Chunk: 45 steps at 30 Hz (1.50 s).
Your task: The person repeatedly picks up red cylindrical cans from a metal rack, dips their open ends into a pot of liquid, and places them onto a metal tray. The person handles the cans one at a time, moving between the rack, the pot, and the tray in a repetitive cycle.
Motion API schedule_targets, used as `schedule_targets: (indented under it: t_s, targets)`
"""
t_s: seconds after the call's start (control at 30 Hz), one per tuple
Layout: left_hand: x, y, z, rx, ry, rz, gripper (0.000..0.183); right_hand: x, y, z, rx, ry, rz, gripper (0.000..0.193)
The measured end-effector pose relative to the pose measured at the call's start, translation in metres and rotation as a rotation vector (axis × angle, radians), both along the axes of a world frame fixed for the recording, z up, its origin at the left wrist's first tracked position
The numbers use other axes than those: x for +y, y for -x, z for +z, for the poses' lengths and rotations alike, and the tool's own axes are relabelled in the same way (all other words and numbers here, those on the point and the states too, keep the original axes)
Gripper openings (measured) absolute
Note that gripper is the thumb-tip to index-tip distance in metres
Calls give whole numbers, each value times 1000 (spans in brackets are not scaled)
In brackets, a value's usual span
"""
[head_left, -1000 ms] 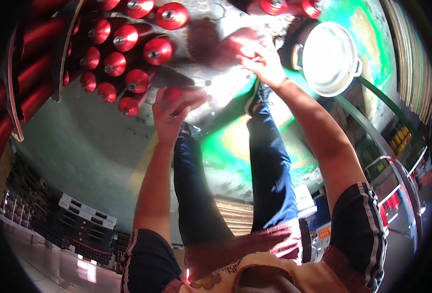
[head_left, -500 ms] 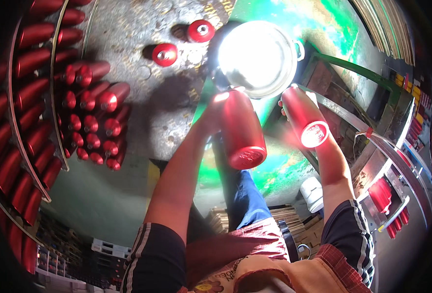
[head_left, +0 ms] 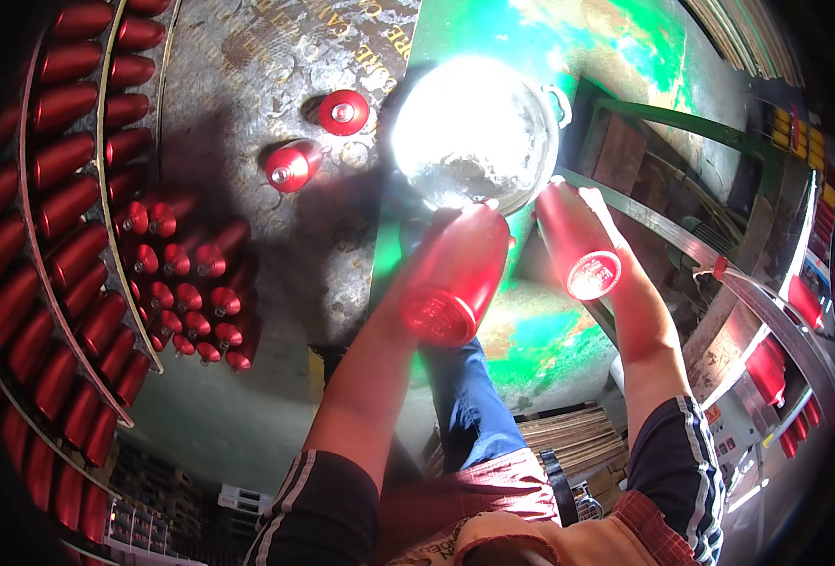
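Note:
My left hand (head_left: 427, 243) is closed around a red metal bottle (head_left: 465, 269), which hides most of its fingers. The bottle tilts, with its round base toward me and its far end by the rim of a shiny metal pot (head_left: 548, 141). In my right hand (head_left: 602, 209) is a second red bottle (head_left: 573, 231), also base toward me, its far end just right of the pot's near edge. Strong glare fills much of the pot, so its contents cannot be made out clearly.
Two red bottles, one standing (head_left: 344, 113) and one beside it (head_left: 293, 166), are on a stained metal sheet (head_left: 276, 222) left of the pot. Several more are grouped (head_left: 189, 298) nearer a curved rack of red bottles (head_left: 66, 203). A green frame (head_left: 686, 124) lies to the right.
The bottle in my left hand has swung its base leftward and toward my forearm. The right-hand bottle has shifted slightly left and nearer. My view has turned a little, moving the surroundings.

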<state>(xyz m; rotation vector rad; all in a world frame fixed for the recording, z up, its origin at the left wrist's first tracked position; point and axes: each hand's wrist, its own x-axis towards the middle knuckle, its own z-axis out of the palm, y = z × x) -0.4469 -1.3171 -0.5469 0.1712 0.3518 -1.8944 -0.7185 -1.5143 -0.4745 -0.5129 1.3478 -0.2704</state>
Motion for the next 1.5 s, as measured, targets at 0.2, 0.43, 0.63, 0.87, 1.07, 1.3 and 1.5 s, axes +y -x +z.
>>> schedule_targets:
  t_s: [0.2, 0.43, 0.63, 0.87, 1.07, 1.3, 1.5]
  targets:
    - [36, -38, 1, -91, -18, -53, 50, -7, -31, -6, -159, -36, -113, 39]
    - [168, -165, 12, -1284, -240, 164, 40, 78, -182, 27, -14, 793, 583, 49]
    - [174, -168, -55, -2361, -430, 328, 39, 181, -291, -65, 151, 1437, 1003, 52]
    - [170, -168, -127, -2359, -412, 454, 35, 212, -314, -163, 461, 1606, 1037, 56]
    - [216, -158, -94, -2330, -371, 565, 29, 227, -294, -150, 567, 1592, 1261, 59]
    - [323, -193, -82, -2255, -818, 285, 53, 259, -351, -93, 405, 1668, 1260, 65]
    - [303, -225, -137, -2348, -781, 266, 54, 312, -478, -144, -148, 1580, 1580, 69]
